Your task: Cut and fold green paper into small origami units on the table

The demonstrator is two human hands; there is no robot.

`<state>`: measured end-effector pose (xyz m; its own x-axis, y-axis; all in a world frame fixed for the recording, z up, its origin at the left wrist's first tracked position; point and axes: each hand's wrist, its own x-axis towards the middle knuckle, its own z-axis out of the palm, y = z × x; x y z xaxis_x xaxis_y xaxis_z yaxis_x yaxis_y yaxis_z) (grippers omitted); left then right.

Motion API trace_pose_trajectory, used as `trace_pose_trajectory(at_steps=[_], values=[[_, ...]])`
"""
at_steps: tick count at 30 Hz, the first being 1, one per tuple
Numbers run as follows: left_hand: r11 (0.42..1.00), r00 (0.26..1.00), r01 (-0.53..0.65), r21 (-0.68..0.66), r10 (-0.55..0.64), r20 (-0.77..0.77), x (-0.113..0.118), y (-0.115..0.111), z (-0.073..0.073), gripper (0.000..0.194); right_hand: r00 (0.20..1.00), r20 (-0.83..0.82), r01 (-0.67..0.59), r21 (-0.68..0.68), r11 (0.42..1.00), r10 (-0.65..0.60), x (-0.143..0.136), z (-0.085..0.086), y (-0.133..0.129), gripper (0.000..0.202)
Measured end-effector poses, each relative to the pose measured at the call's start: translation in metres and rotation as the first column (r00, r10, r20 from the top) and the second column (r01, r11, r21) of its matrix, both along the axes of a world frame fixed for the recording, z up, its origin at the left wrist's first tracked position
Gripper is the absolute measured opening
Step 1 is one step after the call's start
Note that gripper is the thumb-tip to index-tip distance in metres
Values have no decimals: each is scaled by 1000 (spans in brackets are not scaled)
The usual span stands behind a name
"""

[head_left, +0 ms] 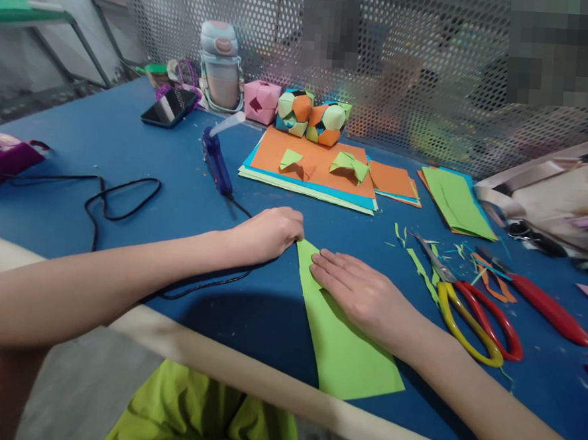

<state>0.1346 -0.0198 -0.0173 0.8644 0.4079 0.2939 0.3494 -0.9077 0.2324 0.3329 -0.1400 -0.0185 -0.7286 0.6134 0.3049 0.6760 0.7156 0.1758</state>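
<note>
A light green sheet of paper lies on the blue table near its front edge, its far end narrowing to a point. At that tip the curled fingers of my left hand pinch the paper. My right hand rests flat across the sheet, fingers stretched out toward the tip, covering part of its right side. Just beyond my left hand stands a blue glue gun with its cord. To the right of my right hand lie scissors with one yellow and one red handle.
Coloured paper sheets carry small folded pieces; folded paper balls and a pink paper cube sit behind. A bottle and phone stand back left. More green paper, a red-handled tool and a bag are right.
</note>
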Motion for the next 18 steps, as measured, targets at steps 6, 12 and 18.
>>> trace_pose_trajectory(at_steps=[6,12,18], values=[[997,974,-45,55,56,-217,-1,-21,20,24,999,44,6,2,1000,-6,-2,2,-2,34],[993,921,-105,53,118,-371,2,-51,38,44,998,63,16,-7,1000,-15,-3,2,-2,35],[988,891,-113,105,148,-428,5,-55,34,47,999,36,19,-50,999,-17,0,3,-3,36]])
